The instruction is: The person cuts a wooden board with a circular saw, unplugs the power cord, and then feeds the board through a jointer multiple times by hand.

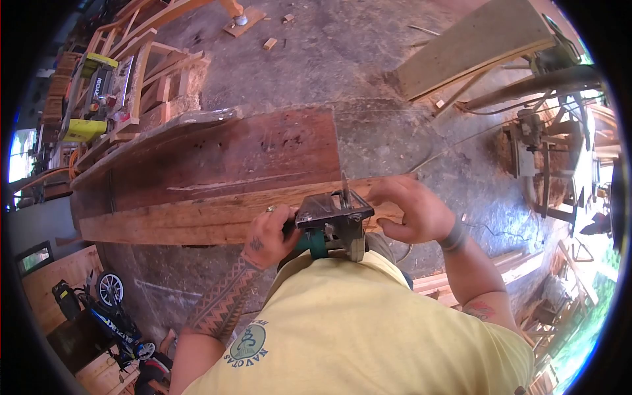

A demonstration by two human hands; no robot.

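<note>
A circular saw (pixel 334 214) with a dark base plate and a green body is held close against the front of my yellow shirt. My left hand (pixel 270 236) is wrapped round its handle; the grip itself is mostly hidden. A thin upright blade edge shows at the far side of the base plate. Beyond the saw a long light-brown plank (pixel 178 219) runs leftward beside a wide reddish-brown board (pixel 257 148). My right hand (pixel 415 209) is at the plank's right end, fingers bent over it and thumb on the near side.
A table saw (pixel 99 92) on a wooden frame stands at the far left. A miniature-looking blue motorbike (pixel 115 316) is at lower left. A large panel (pixel 480 49) leans at upper right, near a machine (pixel 526 148). A cord (pixel 454 145) crosses the concrete floor, with wood offcuts (pixel 270 43) scattered about.
</note>
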